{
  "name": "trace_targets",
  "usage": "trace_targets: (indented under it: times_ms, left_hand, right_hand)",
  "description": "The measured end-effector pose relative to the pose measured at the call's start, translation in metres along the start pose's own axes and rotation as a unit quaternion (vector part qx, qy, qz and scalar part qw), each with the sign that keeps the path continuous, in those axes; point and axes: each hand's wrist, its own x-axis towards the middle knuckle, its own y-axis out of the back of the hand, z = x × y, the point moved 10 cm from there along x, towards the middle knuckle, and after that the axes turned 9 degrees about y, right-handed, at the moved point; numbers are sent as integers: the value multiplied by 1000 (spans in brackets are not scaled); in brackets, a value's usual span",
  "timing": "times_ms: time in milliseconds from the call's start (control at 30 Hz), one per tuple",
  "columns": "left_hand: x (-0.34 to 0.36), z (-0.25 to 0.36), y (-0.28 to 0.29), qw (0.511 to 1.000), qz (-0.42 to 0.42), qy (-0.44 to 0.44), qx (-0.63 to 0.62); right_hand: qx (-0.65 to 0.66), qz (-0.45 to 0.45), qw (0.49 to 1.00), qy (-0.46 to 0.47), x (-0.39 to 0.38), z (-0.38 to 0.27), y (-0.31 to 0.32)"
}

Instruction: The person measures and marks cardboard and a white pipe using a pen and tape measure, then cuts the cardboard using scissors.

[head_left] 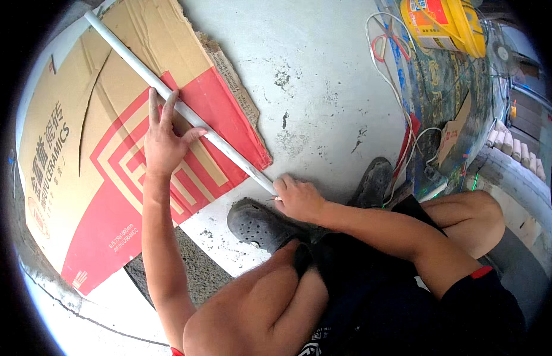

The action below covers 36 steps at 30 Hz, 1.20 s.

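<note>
A long, pale grey-white pipe (pixel 136 64) lies slantwise over a flattened brown and red cardboard box (pixel 199 56). My left hand (pixel 168 133) rests on the pipe's middle, its fingers stretched and spread, the thumb apart on the pipe. At the pipe's near end, my right hand (pixel 299 199) is closed, with its fingertips against that end. A small, thin, pointed tip (pixel 272 199) sticks out beside those fingers; what it belongs to is hidden in the hand.
Dark clogs (pixel 255 222) on my feet stand close to the pipe's near end. Red-handled scissors (pixel 390 44) and a white cable (pixel 387 79) lie on the pale floor at far right, near a yellow bucket (pixel 445 26). A dark, rough slab (pixel 190 267) borders the cardboard.
</note>
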Motion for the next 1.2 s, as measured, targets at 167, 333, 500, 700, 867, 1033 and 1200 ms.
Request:
trace_targets:
  times_ms: [167, 333, 500, 700, 867, 1033, 1200]
  left_hand:
    - [-1, -1, -6, 999, -18, 26, 32]
    - [0, -1, -7, 997, -8, 25, 71]
    - [-2, -2, -3, 999, 21, -15, 43]
    - [-3, 2, -7, 998, -16, 18, 61]
    - [0, -4, -3, 998, -13, 28, 53]
    - [3, -2, -5, 996, -15, 18, 85]
    - [5, -2, -6, 995, -19, 17, 93]
  right_hand:
    - [-12, 6, 1000, 6, -2, 1, 7]
    - [-30, -11, 1000, 3, -1, -1, 6]
    - [-44, -98, 994, -33, 4, 1, -6]
    - [-80, -98, 992, -15, -7, -2, 1]
    - [-103, -41, 994, 17, -1, -6, 1]
    - [-114, -47, 992, 18, 0, -9, 5]
    - [-129, -49, 990, 21, 1, -9, 3]
